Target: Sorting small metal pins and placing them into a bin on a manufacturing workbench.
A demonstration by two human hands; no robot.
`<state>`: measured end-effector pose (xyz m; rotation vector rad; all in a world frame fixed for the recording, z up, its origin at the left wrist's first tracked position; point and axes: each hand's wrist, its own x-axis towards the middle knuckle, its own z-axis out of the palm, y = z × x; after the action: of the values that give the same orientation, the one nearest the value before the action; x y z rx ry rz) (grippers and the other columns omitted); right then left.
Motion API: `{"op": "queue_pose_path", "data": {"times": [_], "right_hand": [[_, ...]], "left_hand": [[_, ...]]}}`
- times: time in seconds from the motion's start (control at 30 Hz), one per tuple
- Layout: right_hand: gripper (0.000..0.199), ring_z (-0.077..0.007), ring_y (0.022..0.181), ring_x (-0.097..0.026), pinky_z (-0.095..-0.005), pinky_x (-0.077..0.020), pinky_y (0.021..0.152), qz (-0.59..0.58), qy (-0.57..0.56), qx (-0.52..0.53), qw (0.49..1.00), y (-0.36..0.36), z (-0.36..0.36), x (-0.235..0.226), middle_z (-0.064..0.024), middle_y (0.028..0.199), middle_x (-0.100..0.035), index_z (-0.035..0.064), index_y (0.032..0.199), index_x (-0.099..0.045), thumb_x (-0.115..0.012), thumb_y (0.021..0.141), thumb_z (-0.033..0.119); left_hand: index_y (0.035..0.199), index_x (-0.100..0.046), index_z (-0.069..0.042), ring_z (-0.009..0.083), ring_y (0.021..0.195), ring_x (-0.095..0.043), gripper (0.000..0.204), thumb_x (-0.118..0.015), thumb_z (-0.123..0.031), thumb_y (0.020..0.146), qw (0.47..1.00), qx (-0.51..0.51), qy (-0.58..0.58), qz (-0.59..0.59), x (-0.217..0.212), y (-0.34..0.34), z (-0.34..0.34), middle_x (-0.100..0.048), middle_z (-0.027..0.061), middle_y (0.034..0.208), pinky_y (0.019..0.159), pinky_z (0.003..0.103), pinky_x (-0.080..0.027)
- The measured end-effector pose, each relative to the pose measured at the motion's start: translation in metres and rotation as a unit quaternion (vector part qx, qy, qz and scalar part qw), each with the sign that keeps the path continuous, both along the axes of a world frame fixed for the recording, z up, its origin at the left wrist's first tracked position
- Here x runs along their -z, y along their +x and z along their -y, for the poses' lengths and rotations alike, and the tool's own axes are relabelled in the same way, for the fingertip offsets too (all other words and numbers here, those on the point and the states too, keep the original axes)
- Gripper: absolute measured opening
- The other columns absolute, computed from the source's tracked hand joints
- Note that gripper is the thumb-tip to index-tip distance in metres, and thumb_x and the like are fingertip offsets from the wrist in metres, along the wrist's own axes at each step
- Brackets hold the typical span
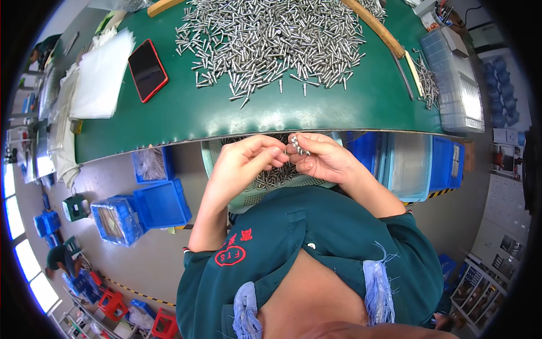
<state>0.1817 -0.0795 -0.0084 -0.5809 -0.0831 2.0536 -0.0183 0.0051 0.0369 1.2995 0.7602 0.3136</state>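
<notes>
Right hand (323, 159): fingers curled together, pinching a small cluster of shiny screws (298, 144) at the fingertips, heads up. Held just near of the table edge, above the basket.
Left hand (244, 161): fingers bunched, thumb and forefinger closed toward the same screws, tips touching or all but touching the right hand's; cannot tell whether it grips one itself.
Held screws: between the two hands, at the middle of the view, in the air over the lap, clear of the tabletop.
Basket (248, 198): pale green mesh, directly under the hands, against the person's body; more loose screws lie in it.
Table (316, 110): green top, curved near edge just beyond the hands.
Screw pile (271, 39): large heap of silver screws spread over the far middle of the table, strays trailing toward the near edge.
Wooden strip (377, 27): curved, bounding the pile on the right.
Phone (147, 70): red case, dark screen, lying flat on the table left of the pile.
Plastic bags (103, 76): clear stack, far left of the table, beside the phone.
Clear trays (454, 79): stacked on the right end of the table.
Blue bins (161, 203): on the floor to the left, below the table; more under the table at right.
</notes>
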Motion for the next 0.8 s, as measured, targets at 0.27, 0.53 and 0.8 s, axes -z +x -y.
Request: {"op": "queue_pose_path", "data": {"times": [0.27,0.53,0.8], "right_hand": [[0.011,-0.0061,0.08,-0.059,-0.0209,-0.0485,0.07,0.382,0.149,-0.047,0.911,-0.006,0.0,-0.013,0.0005,0.09,-0.061,0.0029,0.101,-0.065,-0.063,0.092,0.009],[0.018,-0.0162,0.076,-0.063,-0.0297,-0.0504,0.068,0.69,0.323,0.024,0.647,0.004,-0.02,-0.035,-0.0052,0.092,-0.062,0.0082,0.102,-0.068,-0.069,0.086,0.017],[0.028,-0.0246,0.086,-0.063,-0.0375,-0.0528,0.07,0.85,0.307,0.063,0.424,0.006,-0.057,-0.024,-0.0052,0.095,-0.059,0.0097,0.108,-0.063,-0.069,0.084,0.021]], "left_hand": [[0.11,-0.064,0.0,0.0076,0.076,-0.062,0.02,-0.055,-0.011,0.097,0.975,-0.137,0.157,-0.075,-0.005,-0.014,-0.018,-0.071,0.0059,0.094,0.069,0.02,-0.049],[0.107,-0.063,-0.006,0.0246,0.085,-0.063,0.028,-0.069,-0.021,0.085,0.825,-0.145,0.479,-0.263,0.007,0.006,-0.038,-0.061,0.01,0.1,0.074,0.035,-0.051],[0.106,-0.059,-0.003,0.0317,0.097,-0.057,0.03,-0.071,-0.016,0.082,0.804,-0.088,0.543,-0.227,0.026,0.05,-0.04,-0.054,0.0141,0.104,0.08,0.042,-0.05]]}}
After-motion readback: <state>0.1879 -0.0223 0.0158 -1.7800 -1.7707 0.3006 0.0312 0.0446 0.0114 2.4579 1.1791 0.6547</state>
